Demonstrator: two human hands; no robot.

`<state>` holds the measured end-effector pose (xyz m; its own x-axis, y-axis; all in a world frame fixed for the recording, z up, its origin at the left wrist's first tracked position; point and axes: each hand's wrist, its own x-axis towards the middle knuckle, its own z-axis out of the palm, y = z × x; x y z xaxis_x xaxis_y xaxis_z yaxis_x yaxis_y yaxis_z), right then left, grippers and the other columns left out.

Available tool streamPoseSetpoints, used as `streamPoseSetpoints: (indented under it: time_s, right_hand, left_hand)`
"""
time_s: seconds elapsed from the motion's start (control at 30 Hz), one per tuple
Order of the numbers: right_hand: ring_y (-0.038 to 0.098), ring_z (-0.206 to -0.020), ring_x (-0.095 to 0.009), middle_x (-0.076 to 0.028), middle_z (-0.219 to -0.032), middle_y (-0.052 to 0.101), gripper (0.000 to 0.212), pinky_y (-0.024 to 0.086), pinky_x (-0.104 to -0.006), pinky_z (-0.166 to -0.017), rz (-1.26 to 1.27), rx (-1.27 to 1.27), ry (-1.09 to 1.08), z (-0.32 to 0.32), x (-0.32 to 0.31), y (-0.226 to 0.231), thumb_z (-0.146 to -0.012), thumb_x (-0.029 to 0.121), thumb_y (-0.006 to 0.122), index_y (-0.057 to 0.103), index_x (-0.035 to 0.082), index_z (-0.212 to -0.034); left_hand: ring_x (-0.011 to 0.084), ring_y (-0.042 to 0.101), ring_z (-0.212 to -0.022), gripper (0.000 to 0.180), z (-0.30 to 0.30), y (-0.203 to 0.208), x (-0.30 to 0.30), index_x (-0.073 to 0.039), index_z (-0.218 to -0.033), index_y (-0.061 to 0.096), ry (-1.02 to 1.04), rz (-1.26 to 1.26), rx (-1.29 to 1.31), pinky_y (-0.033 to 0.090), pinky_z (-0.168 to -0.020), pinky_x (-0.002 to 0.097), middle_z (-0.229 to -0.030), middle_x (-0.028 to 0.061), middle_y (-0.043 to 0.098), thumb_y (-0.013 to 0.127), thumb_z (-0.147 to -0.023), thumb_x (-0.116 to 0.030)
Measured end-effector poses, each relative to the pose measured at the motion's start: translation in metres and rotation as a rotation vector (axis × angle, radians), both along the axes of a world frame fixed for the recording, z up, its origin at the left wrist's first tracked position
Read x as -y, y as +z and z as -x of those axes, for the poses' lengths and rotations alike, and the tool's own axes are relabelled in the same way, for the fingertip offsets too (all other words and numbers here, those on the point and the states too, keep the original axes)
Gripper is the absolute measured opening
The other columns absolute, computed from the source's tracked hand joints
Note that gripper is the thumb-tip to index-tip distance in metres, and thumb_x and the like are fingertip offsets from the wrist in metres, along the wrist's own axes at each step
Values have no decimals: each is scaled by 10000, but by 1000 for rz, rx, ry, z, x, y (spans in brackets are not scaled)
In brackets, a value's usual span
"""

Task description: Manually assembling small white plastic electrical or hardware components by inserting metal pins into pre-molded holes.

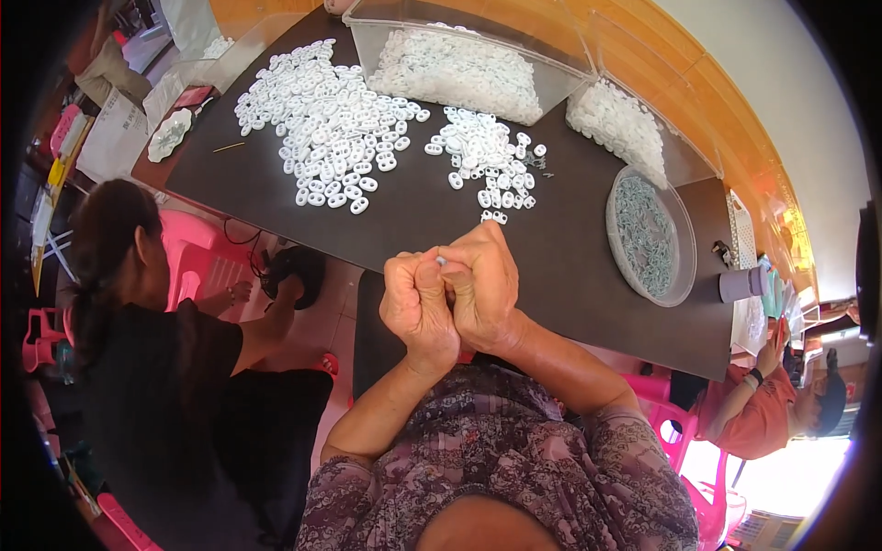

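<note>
My left hand (415, 308) and my right hand (484, 285) are pressed together in front of me, near the table's front edge. Both are closed, thumbs side by side. Between the thumbs and forefingers shows a small pale bluish piece (442, 261); most of it is hidden by the fingers. Just beyond the hands lies a small heap of white oval plastic pieces with two holes (478, 147), some spread singly toward me. A larger heap of the same white pieces (335, 129) covers the table to the left.
A round clear tray of grey-green small parts (680, 241) stands at the right. Clear bins of white parts (459, 69) (617, 124) line the back of the dark table (386, 216). A grey cup (742, 285) is at the right edge. People sit left and right.
</note>
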<state>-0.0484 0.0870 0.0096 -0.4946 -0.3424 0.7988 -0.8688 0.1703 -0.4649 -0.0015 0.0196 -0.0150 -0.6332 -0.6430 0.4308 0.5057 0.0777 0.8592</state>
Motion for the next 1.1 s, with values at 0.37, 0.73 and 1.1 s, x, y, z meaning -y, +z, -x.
streamPoseSetpoints:
  time_s: [0.37,0.73,1.1]
  right_hand:
    - [530,-690,-204,-96,-802,581,81,435,-290,-619,-207,76,-102,42,-10,50,-789,-13,610,595,1,-867]
    - [594,-728,-247,-108,-771,629,159,462,-339,-673,-517,-83,-484,244,-20,150,-795,157,606,643,29,-881]
    - [576,-796,-277,-117,-796,622,97,456,-347,-704,-446,-265,-273,162,-60,107,-766,77,636,641,23,-847]
  left_hand:
    - [54,484,-663,222,14,16,17,18,-1125,536,-226,-241,52,433,-615,191,-819,41,578,453,-958,-103]
    - [226,558,-656,115,68,13,61,-15,-916,622,67,601,157,440,-584,302,-739,90,582,611,-802,0]
    - [253,523,-701,189,95,9,51,-82,-812,632,-41,1154,164,439,-571,365,-726,80,502,558,-665,11]
